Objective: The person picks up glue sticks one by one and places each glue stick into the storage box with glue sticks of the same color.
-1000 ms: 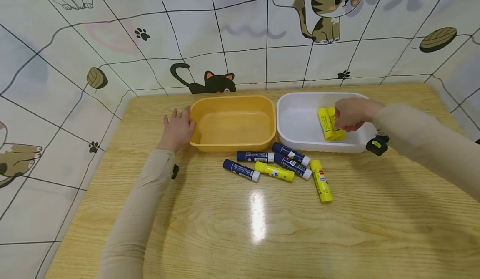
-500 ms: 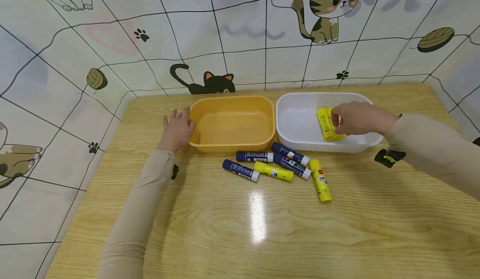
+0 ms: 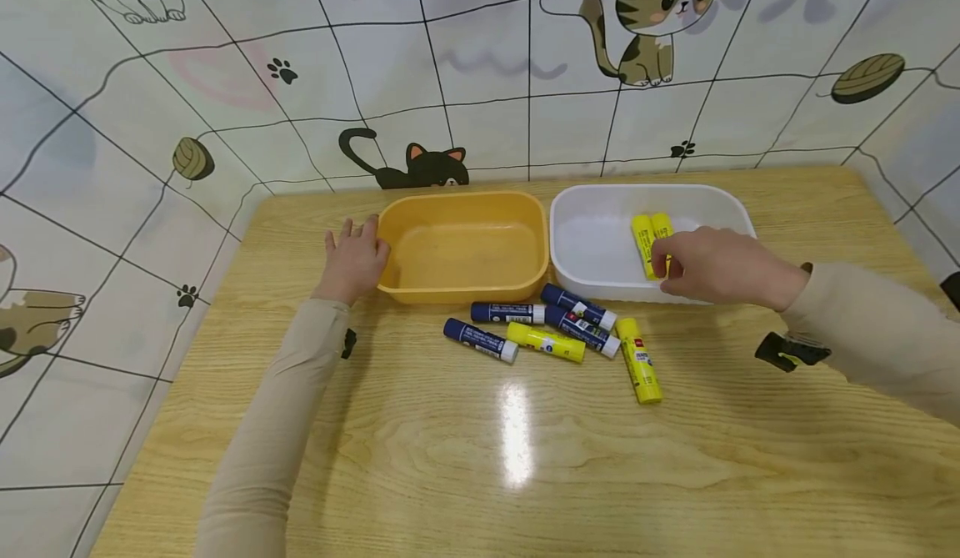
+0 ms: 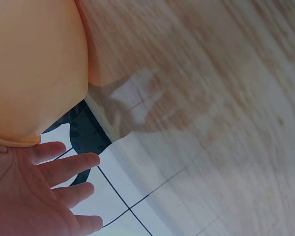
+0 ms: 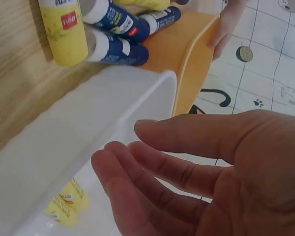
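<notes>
My left hand [image 3: 351,262] rests on the left rim of the orange tub [image 3: 465,249], its fingers extended in the left wrist view. My right hand [image 3: 723,268] hovers over the front right of the white tub [image 3: 596,237], holding nothing; a gap shows between thumb and loosely bent fingers in the right wrist view. Inside the white tub lie two yellow glue sticks [image 3: 643,245], side by side and partly hidden by that hand. A yellow glue stick [image 3: 639,360] lies before this tub. Left of it is another yellow glue stick [image 3: 545,342] among several blue glue sticks [image 3: 480,340].
Both tubs stand side by side near the back of the wooden table [image 3: 420,449]. Behind them rises a white backdrop [image 3: 487,66] printed with cats and grid lines. Another blue glue stick [image 3: 508,314] lies just in front of the orange tub.
My right hand has let go of the right yellow glue stick in the white tub and drawn back toward the front right. My left hand stays in place.
</notes>
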Tool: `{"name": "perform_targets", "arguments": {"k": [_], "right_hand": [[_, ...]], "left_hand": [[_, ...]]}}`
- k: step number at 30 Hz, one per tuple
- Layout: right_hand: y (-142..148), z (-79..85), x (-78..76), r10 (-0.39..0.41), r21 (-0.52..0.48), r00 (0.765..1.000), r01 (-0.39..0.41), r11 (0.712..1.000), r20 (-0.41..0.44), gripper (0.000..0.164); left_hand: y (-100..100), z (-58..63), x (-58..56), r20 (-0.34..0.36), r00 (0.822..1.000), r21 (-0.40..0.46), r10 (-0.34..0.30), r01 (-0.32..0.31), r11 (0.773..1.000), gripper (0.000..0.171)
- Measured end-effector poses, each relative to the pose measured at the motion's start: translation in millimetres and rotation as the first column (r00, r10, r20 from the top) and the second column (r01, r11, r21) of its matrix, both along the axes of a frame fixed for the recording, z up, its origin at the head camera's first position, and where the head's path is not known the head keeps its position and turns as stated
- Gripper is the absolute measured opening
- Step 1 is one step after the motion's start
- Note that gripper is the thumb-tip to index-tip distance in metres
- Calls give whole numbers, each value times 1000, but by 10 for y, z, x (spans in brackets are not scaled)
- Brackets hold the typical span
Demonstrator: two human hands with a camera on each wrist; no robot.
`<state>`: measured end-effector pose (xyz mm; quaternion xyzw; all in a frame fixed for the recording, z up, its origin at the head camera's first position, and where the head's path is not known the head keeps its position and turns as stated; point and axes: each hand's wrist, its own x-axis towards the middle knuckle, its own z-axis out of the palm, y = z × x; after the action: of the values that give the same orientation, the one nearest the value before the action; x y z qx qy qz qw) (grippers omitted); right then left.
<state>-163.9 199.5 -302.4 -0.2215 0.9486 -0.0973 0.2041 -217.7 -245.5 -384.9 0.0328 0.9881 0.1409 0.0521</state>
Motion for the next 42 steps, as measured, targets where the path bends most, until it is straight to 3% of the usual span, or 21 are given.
{"name": "perform_targets", "arguments": {"k": [14,28,35,42], "right_hand": [[-74,-72,176,-27,-34,999,29,999,46,14],[-80,-338,346,-21,-77,993,30,997,115,27],[-97,-481,420,22,-86,999,-19,996,39,30],[-101,-577,478,12,-78,999,-10,997,33,32]], "left_hand": [[-19,-22,-24,-2,1000,4,-7,7,1000,55],[-10,-4,-17,12,1000,-2,-6,6,1000,55],[-2,-3,-19,15,1000,-2,-4,4,1000,56],[1,2,-19,6,1000,-1,-7,7,1000,55]]}}
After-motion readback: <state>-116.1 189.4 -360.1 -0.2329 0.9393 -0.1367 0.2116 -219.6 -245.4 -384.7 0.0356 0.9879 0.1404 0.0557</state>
